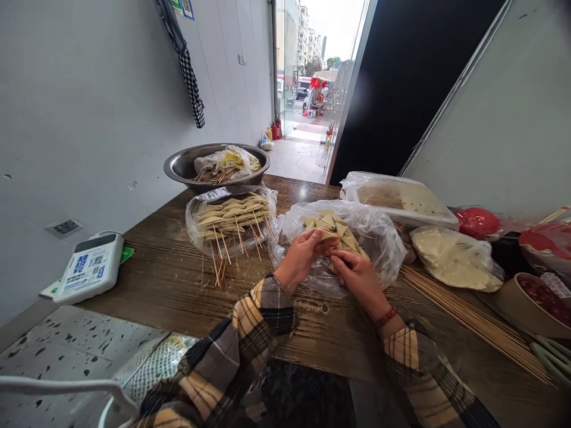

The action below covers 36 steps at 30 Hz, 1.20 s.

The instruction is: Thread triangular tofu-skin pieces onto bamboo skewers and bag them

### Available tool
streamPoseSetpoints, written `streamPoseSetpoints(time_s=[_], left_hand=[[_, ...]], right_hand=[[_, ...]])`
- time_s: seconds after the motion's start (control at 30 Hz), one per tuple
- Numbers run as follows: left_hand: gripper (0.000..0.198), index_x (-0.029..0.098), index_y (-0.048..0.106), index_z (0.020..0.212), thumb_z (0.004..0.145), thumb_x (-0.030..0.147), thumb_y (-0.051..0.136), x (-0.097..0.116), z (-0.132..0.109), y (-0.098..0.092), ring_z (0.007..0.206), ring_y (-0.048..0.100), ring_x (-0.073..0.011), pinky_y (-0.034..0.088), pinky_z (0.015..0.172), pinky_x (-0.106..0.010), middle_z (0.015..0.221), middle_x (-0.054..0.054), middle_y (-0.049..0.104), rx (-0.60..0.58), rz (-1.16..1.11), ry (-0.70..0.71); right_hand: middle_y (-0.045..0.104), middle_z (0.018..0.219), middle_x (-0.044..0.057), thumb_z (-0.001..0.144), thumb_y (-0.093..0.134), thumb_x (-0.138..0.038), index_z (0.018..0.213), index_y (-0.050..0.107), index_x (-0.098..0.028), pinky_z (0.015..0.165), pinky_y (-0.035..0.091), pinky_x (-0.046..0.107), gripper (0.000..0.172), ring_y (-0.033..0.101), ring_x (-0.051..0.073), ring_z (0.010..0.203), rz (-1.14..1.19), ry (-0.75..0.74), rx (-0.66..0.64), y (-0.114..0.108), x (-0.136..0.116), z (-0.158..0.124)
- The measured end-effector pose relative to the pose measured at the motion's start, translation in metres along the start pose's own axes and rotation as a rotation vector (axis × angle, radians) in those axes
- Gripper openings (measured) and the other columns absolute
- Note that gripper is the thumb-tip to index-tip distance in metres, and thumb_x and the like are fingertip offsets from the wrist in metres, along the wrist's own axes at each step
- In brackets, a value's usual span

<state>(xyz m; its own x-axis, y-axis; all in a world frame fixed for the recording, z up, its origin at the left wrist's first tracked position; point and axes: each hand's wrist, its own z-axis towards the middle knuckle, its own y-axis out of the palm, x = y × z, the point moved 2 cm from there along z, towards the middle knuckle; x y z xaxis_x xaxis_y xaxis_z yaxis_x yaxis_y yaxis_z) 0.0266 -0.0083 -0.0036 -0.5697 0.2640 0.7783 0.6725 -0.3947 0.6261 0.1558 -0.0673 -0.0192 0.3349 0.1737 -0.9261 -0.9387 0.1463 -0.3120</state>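
Note:
My left hand (303, 254) is closed on a folded piece of tofu skin (329, 235), held over an open clear plastic bag (379, 229). Just beside it, the fingers of my right hand (355, 274) are pinched together close to the same piece; whatever lies between them is too small to make out. Folded tofu skin triangles (341, 227) lie heaped in the bag beneath both hands. To the left, another bag holds stacked skewered tofu skin (234, 214), its sticks pointing toward me.
A steel basin (172, 168) with bagged skewers stands at the back left. Bamboo skewers (473, 324) lie on the right, near a bag of pale sheets (457, 258), a lidded plastic box (401, 199) and a bowl of dark red food (535, 306). A white electronic device (89, 267) sits at the left edge.

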Motion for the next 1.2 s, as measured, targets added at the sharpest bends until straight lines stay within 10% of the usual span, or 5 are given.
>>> streamPoseSetpoints(time_s=[0.3,1.2], left_hand=[[0.03,0.011,0.066,0.09,0.077,0.038,0.069,0.003,-0.002,0.002,0.09,0.068,-0.0211,0.046,0.087,-0.032,0.095,-0.012,0.071,0.012,0.045,0.031],[0.033,0.011,0.066,0.084,0.077,0.044,0.068,-0.005,-0.005,0.013,0.088,0.068,-0.0226,0.046,0.088,-0.035,0.088,-0.012,0.072,-0.006,0.06,0.039]], right_hand=[[0.075,0.098,0.007,0.085,0.056,-0.034,0.095,0.075,-0.02,0.082,0.052,0.036,0.025,0.068,0.023,0.09,-0.131,-0.176,0.095,-0.003,-0.003,-0.003],[0.074,0.084,0.006,0.085,0.056,-0.036,0.09,0.074,-0.019,0.074,0.051,0.034,0.025,0.066,0.021,0.077,-0.141,-0.144,0.127,-0.001,-0.003,-0.001]])
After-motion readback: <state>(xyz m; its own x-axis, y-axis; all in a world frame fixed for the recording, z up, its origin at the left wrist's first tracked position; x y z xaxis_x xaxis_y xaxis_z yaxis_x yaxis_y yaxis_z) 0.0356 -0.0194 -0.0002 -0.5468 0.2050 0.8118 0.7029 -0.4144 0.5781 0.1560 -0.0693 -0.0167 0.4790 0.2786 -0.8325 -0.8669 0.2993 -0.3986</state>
